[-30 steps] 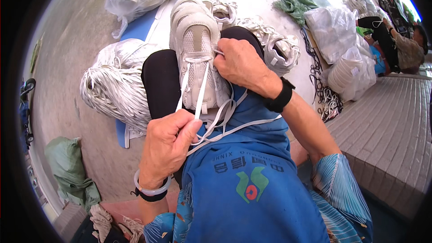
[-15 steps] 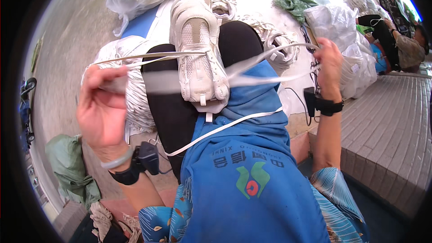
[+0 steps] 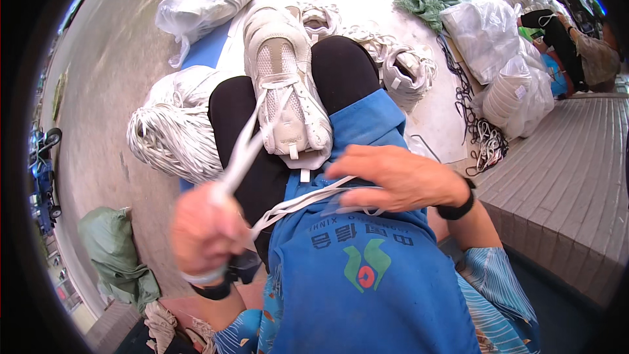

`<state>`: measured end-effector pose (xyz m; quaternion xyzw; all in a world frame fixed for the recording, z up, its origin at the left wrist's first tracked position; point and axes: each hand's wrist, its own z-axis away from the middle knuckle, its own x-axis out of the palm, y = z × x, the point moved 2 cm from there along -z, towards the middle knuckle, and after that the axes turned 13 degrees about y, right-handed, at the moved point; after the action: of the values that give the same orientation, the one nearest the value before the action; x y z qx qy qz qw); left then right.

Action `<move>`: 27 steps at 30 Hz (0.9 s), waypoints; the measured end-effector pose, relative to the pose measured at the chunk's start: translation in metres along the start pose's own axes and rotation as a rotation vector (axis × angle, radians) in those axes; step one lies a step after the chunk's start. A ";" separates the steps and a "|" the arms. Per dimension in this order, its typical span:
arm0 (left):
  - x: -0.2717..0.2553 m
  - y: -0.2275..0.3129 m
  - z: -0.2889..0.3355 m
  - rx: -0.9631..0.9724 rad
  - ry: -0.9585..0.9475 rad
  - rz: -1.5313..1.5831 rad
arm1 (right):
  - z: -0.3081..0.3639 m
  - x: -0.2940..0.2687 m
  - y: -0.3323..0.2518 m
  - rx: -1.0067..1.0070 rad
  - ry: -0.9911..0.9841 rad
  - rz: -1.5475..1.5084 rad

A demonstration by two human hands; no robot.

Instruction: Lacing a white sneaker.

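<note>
A cream-white mesh sneaker (image 3: 282, 65) rests on my black-clad knees, its heel toward me. White shoelaces (image 3: 242, 151) run from its lacing down to my left hand (image 3: 208, 228), which is closed round them and smeared by motion. Another stretch of lace crosses my lap between the two hands. My right hand (image 3: 406, 180) hovers over the blue apron (image 3: 367, 242), palm down. Its fingers and thumb stand apart, with the lap laces passing through the gap or just beneath it.
A thick bundle of white laces (image 3: 173, 134) lies left of my knees. More white sneakers (image 3: 407, 72) sit on a white sheet (image 3: 442, 108) beyond. Plastic-wrapped bundles (image 3: 514, 95) and a ridged grey platform (image 3: 557, 183) stand at right, where another person (image 3: 593, 59) sits.
My hands, earlier spread wide with laces pulled out to both sides, have come in toward my lap. The laces now run from the shoe toward my left hand, and the right hand's fingers have spread.
</note>
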<state>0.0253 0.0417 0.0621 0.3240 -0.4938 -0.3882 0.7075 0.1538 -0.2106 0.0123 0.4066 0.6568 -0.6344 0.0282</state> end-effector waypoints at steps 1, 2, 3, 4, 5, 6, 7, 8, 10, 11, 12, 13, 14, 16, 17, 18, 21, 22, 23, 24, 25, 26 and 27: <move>0.008 -0.013 0.004 -0.143 0.025 -0.115 | -0.014 0.009 -0.003 -0.070 0.095 -0.013; 0.018 -0.025 0.007 -0.257 0.013 -0.198 | -0.024 0.018 -0.001 0.129 0.059 -0.214; 0.027 -0.035 0.006 -0.334 -0.080 -0.258 | -0.033 0.026 0.002 0.328 0.019 -0.412; 0.036 -0.042 0.004 -0.411 -0.171 -0.317 | -0.040 0.034 0.004 0.519 -0.001 -0.601; 0.044 -0.044 0.002 -0.395 -0.202 -0.310 | -0.047 0.042 0.003 0.604 0.032 -0.788; 0.050 -0.044 -0.001 -0.382 -0.235 -0.304 | -0.052 0.048 0.001 0.718 0.079 -0.932; 0.054 -0.043 -0.004 -0.381 -0.277 -0.290 | -0.056 0.056 -0.001 0.916 0.134 -1.182; 0.056 -0.040 -0.007 -0.347 -0.281 -0.313 | -0.060 0.057 -0.002 0.903 0.169 -1.263; 0.055 -0.037 -0.009 -0.313 -0.309 -0.338 | -0.066 0.058 0.001 0.961 0.175 -1.414; 0.051 -0.037 -0.008 -0.345 -0.299 -0.380 | -0.067 0.057 0.001 0.921 0.192 -1.439; 0.043 -0.037 -0.005 -0.388 -0.294 -0.414 | -0.067 0.055 0.005 0.949 0.185 -1.407; 0.034 -0.039 -0.001 -0.435 -0.290 -0.447 | -0.065 0.051 0.009 0.913 0.158 -1.410; 0.023 -0.039 0.000 -0.264 -0.202 -0.423 | -0.062 0.048 0.014 0.933 0.147 -1.376; -0.006 -0.039 0.009 0.075 -0.028 -0.383 | -0.049 0.039 0.022 0.862 0.333 -1.097; -0.027 -0.036 0.015 0.118 0.039 -0.121 | -0.045 0.031 0.030 0.869 0.421 -1.029; -0.051 -0.031 0.021 0.175 0.091 0.116 | -0.041 0.024 0.037 0.813 0.477 -1.005; -0.134 -0.014 0.043 0.415 0.190 0.512 | -0.023 -0.002 0.064 0.891 0.536 -1.210; -0.161 -0.011 0.055 0.371 0.208 0.669 | -0.017 -0.012 0.075 0.905 0.577 -1.191; -0.189 -0.008 0.068 0.423 0.307 0.696 | -0.011 -0.017 0.086 0.904 0.613 -1.204; -0.214 -0.006 0.083 0.463 0.343 0.732 | -0.006 -0.025 0.096 0.914 0.594 -1.213; -0.241 -0.002 0.098 0.522 0.469 0.756 | 0.002 -0.031 0.106 0.937 0.621 -1.252; -0.263 0.006 0.115 0.588 0.445 0.752 | 0.009 -0.037 0.113 0.928 0.622 -1.312; -0.284 0.017 0.134 0.673 0.508 0.734 | 0.016 -0.044 0.120 0.901 0.605 -1.355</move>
<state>-0.1577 0.2868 -0.0100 0.4220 -0.4849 0.1528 0.7506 0.2436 -0.2624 -0.0638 0.0516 0.4230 -0.5788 -0.6952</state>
